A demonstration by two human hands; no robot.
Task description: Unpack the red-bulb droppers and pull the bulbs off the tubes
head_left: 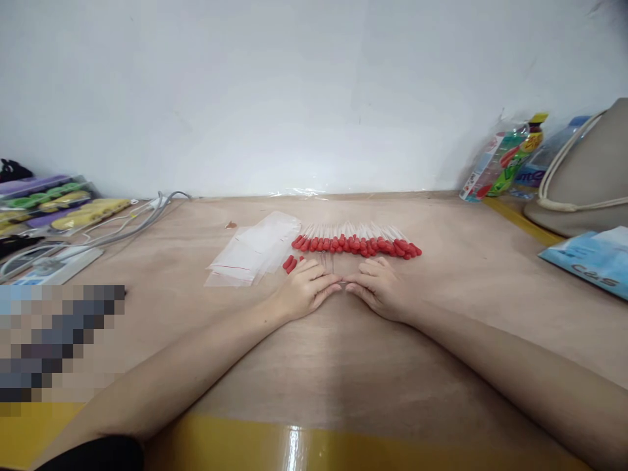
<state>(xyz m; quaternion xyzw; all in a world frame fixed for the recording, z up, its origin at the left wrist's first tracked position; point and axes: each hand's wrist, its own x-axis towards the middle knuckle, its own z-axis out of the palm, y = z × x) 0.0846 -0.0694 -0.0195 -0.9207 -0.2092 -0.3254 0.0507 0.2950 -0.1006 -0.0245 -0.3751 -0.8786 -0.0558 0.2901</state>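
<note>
My left hand [308,288] and my right hand [377,288] meet fingertip to fingertip above the table's middle, both pinching a thin pale stick [343,282]. Most of that stick is hidden by the fingers. Just beyond them lies a row of slim clear sticks with red ends [363,244], the red ends facing me. A few loose red pieces [290,264] rest beside my left hand, partly covered by it. To the left, clear zip bags [250,252] with a red line are spread in an overlapping pile.
Bottles [510,157] stand at the back right, beside a beige bag [589,170] and a blue packet [589,258]. On the left are a power strip [73,261], grey cables [147,222] and packs of colourful rolls [59,203]. A white wall [314,98] closes off the back.
</note>
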